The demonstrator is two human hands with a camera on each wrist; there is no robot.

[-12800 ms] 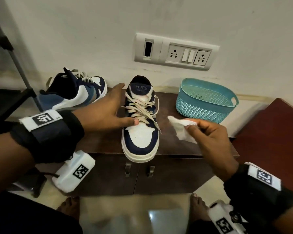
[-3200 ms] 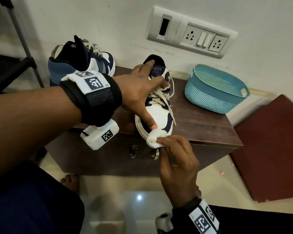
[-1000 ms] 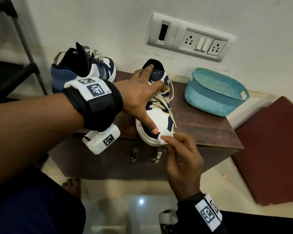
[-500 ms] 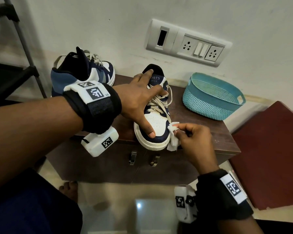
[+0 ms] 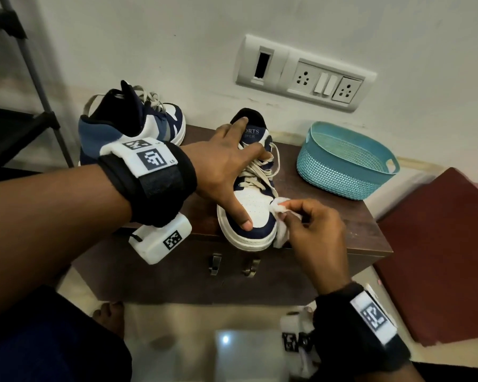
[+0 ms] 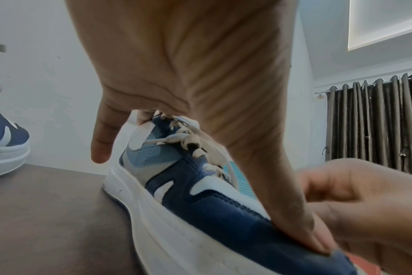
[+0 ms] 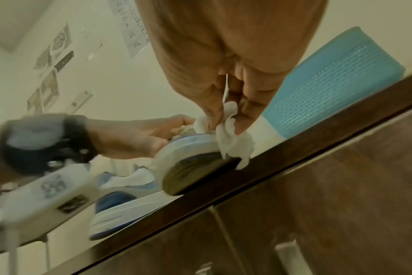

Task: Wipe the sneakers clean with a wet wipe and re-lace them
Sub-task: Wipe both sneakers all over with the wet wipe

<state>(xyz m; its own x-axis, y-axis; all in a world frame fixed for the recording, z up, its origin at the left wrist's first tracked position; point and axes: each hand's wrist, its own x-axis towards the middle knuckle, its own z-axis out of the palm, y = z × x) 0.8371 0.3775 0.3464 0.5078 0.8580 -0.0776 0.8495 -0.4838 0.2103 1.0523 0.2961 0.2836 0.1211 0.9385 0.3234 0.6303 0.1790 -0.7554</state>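
Observation:
A navy and white sneaker [image 5: 255, 205] with beige laces stands toe-first at the cabinet's front edge. My left hand [image 5: 240, 172] lies spread over it from the left, the thumb pressing the toe cap and straight fingers lying on the tongue and laces. The left wrist view shows this sneaker [image 6: 200, 214] under my left hand [image 6: 188, 74]. My right hand [image 5: 290, 213] pinches a crumpled white wet wipe [image 5: 278, 206] against the toe's right side. In the right wrist view the wipe [image 7: 233, 145] hangs over the sole's edge. The second sneaker [image 5: 138, 125] stands at the back left, untouched.
A teal mesh basket [image 5: 345, 164] sits at the back right of the brown cabinet top [image 5: 329, 216]. A switchboard [image 5: 307, 75] is on the wall behind. A black rack [image 5: 20, 119] stands at the left, and a maroon surface [image 5: 439, 244] lies lower at the right.
My right hand has carried the wipe from the front tip of the toe round to its right side and a little further back. My left hand has stayed on the sneaker.

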